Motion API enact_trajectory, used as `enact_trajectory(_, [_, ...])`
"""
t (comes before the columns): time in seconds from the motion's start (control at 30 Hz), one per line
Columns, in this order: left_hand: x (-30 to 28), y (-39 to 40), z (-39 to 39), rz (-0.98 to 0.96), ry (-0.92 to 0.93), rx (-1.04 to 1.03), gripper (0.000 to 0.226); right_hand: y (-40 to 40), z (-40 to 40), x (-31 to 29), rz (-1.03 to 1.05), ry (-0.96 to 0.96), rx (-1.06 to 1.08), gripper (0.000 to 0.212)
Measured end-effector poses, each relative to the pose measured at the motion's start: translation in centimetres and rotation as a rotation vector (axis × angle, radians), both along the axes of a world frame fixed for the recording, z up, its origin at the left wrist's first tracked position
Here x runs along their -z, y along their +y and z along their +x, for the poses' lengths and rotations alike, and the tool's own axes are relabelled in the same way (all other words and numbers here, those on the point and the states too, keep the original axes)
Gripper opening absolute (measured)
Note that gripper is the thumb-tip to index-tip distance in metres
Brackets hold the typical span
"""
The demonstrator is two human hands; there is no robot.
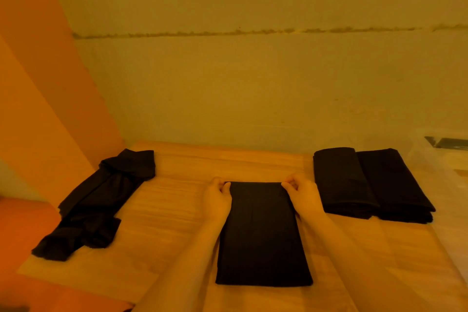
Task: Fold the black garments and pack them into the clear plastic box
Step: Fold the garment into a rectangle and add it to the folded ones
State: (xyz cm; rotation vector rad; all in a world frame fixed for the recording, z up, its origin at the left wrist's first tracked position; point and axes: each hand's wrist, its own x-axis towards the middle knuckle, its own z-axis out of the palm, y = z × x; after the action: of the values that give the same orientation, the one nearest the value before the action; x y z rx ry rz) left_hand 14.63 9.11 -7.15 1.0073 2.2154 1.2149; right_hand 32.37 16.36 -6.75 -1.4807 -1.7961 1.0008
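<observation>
Both our hands, left (215,199) and right (302,194), pinch the long black folded garment's (263,235) far corners; we should draw them toward us evenly, keeping edges aligned.

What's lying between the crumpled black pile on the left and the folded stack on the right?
In the head view, the half-folded garment lies between them on the wooden table, its far corners pinched by the left hand and right hand.

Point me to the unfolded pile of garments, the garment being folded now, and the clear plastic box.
unfolded pile (101,200): head view, on the middle of the crumpled black heap at table left.
garment being folded (263,235): head view, on its flat centre panel.
clear plastic box (430,157): head view, on its translucent near wall at far right.
</observation>
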Motion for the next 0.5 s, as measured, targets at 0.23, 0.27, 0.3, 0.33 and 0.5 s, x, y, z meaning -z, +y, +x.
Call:
enact_trajectory(0.23, [-1.1, -1.5, 0.3, 0.034, 0.360, 0.126, 0.033, -1.1, 0.0, -0.6, 0.232, -0.240, -0.024, 0.032])
enact_trajectory(0.27, [-1.2, -1.9, 0.7, 0.081, 0.458, 0.241, 0.036, -1.5, 0.0, -0.8, 0.334, -0.285, -0.095, 0.037])
enact_trajectory(0.3, [-1.3, -2.4, 1.1, 0.075, 0.541, 0.385, 0.041, -1.9, -0.1, -0.9, 0.400, -0.359, -0.221, 0.041])
enact_trajectory(0.33, [-1.1, -2.7, 1.4, 0.001, 0.622, 0.517, 0.046, -2.2, -0.3, -0.7, 0.420, -0.475, -0.365, 0.045])
enact_trajectory(0.5, [0.3, -2.8, 0.4, -0.432, 0.651, 0.618, 0.057, -1.7, 0.4, -0.4, 0.119, -0.806, -0.509, 0.062])
